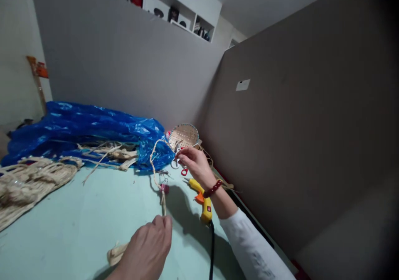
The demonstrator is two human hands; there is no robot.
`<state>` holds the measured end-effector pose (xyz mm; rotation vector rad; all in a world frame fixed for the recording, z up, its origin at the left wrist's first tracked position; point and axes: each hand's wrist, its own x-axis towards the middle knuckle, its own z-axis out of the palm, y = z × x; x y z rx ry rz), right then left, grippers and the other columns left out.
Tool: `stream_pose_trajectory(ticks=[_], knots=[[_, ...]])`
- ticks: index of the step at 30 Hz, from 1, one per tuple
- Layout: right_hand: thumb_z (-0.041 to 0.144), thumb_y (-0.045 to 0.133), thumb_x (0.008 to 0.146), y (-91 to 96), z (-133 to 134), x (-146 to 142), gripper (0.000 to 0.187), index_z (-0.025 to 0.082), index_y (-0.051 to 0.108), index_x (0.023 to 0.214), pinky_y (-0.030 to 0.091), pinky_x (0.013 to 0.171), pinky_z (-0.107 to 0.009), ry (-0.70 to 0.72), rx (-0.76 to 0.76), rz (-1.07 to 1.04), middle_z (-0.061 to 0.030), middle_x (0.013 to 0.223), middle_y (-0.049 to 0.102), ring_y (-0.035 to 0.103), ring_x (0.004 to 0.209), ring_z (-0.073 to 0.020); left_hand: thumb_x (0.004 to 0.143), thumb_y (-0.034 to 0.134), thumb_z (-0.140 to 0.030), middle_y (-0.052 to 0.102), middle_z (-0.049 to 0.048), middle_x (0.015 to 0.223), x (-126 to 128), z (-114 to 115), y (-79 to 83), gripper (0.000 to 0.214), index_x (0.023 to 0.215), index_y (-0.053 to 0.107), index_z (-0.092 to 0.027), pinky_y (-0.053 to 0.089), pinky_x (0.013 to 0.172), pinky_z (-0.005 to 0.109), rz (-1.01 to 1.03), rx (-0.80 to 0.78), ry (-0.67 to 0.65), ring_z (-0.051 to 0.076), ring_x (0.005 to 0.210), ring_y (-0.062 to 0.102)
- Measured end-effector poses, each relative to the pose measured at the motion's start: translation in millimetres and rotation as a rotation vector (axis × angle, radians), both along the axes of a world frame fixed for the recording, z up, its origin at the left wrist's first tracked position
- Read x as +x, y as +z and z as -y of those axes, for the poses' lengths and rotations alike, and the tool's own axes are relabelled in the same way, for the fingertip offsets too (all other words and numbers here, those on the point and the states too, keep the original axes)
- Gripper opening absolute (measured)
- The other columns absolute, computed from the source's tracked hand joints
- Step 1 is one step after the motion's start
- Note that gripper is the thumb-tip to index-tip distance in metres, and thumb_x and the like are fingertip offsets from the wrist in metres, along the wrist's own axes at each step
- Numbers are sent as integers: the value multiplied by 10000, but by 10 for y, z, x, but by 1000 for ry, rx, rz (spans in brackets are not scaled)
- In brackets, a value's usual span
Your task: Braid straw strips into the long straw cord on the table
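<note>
A twisted straw cord (pixel 152 160) loops over the pale green table and passes through a pink binder clip (pixel 164 188). My left hand (pixel 151 244) is closed on the straw strands just below the clip. Raised at the far end of the loop, my right hand (pixel 196 165) pinches the cord's other end, though the fingertips partly hide it. Beneath that hand lie scissors with a red handle (pixel 184 172) and a pale ring-shaped handle (pixel 175 163). A yellow glue gun (pixel 203 203) with an orange trigger rests beside my right wrist.
A blue plastic bag (pixel 93 124) with straw bundles (pixel 126 157) lies along the back. Woven straw (pixel 37 180) covers the left side. A shallow woven basket (pixel 183 135) stands at the back corner. Another straw bundle (pixel 116 254) lies beside my left wrist. Walls close off the back and right.
</note>
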<state>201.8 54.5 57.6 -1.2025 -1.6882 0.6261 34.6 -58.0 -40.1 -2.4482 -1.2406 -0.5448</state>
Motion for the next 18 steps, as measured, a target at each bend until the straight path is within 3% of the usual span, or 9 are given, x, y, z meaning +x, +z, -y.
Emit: stream_pose_trajectory(ticks=[3, 6, 8, 11, 15, 18], knots=[[92, 523, 813, -162, -122, -25, 121, 144, 632, 801, 482, 626, -230, 10, -16, -33, -39, 761, 697, 656, 673, -140, 784, 357, 101, 694, 52, 751, 2, -73, 17, 492, 995, 703, -177, 394, 554, 278, -143, -73, 52, 183, 615, 648], [76, 510, 805, -297, 11, -82, 131, 145, 621, 812, 478, 618, -228, 2, -21, -61, -40, 767, 701, 664, 654, -138, 764, 280, 127, 718, 69, 849, -9, -176, 102, 583, 1072, 659, -192, 385, 576, 285, -128, -363, 123, 202, 677, 691], [87, 498, 821, -359, 154, -118, 124, 144, 606, 844, 474, 625, -229, -4, -39, -72, -40, 764, 702, 662, 643, -135, 800, 284, 69, 723, 83, 892, -58, -255, 189, 497, 1068, 618, -183, 399, 624, 301, 14, -567, 151, 224, 744, 696], [137, 495, 860, -423, 349, -172, 116, 147, 609, 838, 451, 645, -222, 41, -73, -33, -20, 715, 684, 643, 642, -123, 924, 292, -196, 670, 42, 737, -176, -371, 294, 276, 796, 536, -209, 394, 652, 298, 379, -735, 145, 209, 710, 633], [233, 523, 883, -498, 506, -244, 228, 142, 617, 696, 399, 624, -216, 247, -164, 86, -4, 639, 622, 566, 623, -110, 858, 383, -440, 478, -39, 531, -310, -423, 301, 320, 614, 415, -235, 358, 592, 269, 733, -908, 65, 159, 554, 482], [383, 533, 892, -551, 584, -279, 315, 133, 604, 714, 411, 600, -224, 427, -386, -100, -11, 647, 593, 539, 600, -112, 835, 418, -515, 425, -57, 527, -379, -378, 254, 384, 586, 424, -223, 321, 563, 250, 835, -1004, 32, 132, 532, 418]])
